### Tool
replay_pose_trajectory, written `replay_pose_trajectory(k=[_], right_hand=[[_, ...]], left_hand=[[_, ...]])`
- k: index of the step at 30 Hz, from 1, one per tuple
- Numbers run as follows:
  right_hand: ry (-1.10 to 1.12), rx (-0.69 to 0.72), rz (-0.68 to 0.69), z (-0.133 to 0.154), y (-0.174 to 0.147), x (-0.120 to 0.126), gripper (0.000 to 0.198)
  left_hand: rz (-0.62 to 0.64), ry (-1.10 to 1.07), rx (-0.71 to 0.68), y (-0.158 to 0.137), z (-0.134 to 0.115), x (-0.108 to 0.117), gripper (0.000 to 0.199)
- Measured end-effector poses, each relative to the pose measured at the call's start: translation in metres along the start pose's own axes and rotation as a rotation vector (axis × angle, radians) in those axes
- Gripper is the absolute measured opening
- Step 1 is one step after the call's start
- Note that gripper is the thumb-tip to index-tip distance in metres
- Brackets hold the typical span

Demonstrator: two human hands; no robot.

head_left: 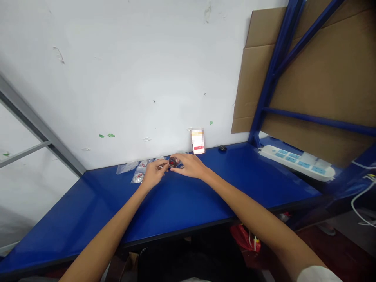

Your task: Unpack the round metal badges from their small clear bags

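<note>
Both hands meet at the far edge of the blue table (182, 203) — the left hand (153, 174) and right hand (190, 166) pinch a small round dark piece with a red centre (172, 162) between their fingertips, close to the white wall (132, 78). At about 9 o'clock from it lie clear plastic bags with round metal parts (138, 172), just beside the left hand. At 2 o'clock stands a little white-and-red box (197, 141), with a small black object (222, 148) and a white power strip (296, 161) farther toward 3 o'clock.
</note>
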State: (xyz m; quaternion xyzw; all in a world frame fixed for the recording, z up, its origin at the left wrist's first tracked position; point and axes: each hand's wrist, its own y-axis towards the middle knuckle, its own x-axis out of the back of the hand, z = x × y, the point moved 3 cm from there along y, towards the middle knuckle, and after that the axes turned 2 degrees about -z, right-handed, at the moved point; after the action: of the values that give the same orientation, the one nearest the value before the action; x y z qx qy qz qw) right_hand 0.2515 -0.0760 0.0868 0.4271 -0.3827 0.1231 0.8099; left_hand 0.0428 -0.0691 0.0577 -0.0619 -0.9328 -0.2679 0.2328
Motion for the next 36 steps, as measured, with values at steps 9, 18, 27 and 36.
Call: replay_pose_trajectory(k=[9, 18, 27, 36], right_hand=[[0.090, -0.053, 0.052, 0.000, 0.002, 0.000, 0.032], [0.150, 0.122, -0.026, -0.002, 0.004, 0.001, 0.025], [0.086, 0.111, 0.039, -0.007, 0.001, -0.003, 0.012], [-0.034, 0.046, 0.107, -0.031, 0.003, -0.001, 0.019]], left_hand=[[0.074, -0.140, 0.075, 0.000, -0.004, -0.002, 0.038], [0.070, -0.204, 0.100, 0.001, -0.003, 0.001, 0.034], [0.180, -0.117, 0.064, 0.001, -0.002, -0.006, 0.036], [0.133, 0.147, 0.100, -0.003, 0.004, -0.012, 0.031]])
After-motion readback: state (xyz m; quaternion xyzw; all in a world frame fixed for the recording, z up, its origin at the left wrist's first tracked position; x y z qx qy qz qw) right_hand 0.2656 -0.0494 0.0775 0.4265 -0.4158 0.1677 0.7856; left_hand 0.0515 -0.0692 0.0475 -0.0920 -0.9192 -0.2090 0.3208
